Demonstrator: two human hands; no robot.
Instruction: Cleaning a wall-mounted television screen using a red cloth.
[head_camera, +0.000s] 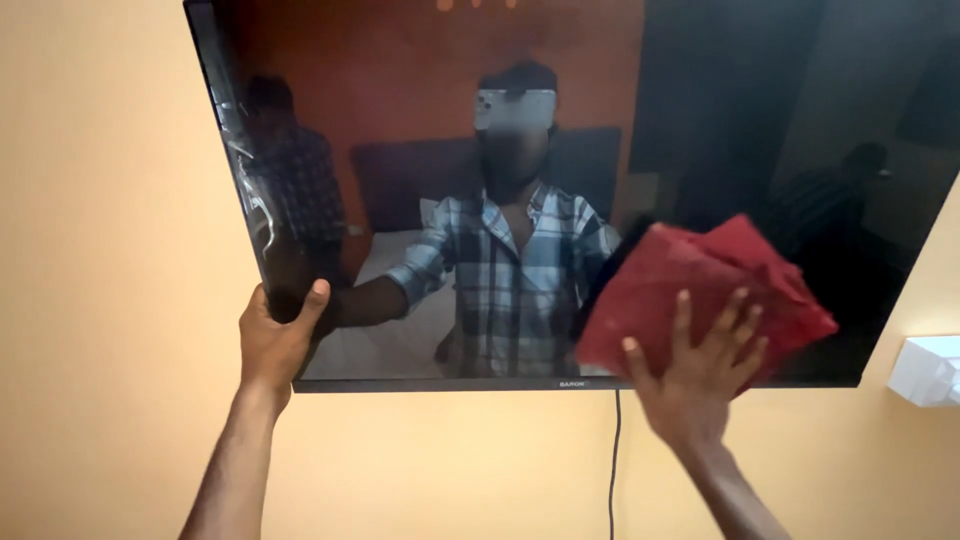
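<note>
Two bare hands are working up against a wall-mounted flat screen (700, 120): the left hand (272, 338) is gripping its lower left corner, thumb curling onto the glass, while the right hand (700, 372) is pressing a red cloth (700, 275) flat against the lower right of the panel, fingers spread wide. Behind them the dark glass is reflecting a person in a plaid shirt, a black cable (613, 460) is hanging down the yellow wall (100, 250), and a white box (928, 368) is sitting on the wall at the far right
</note>
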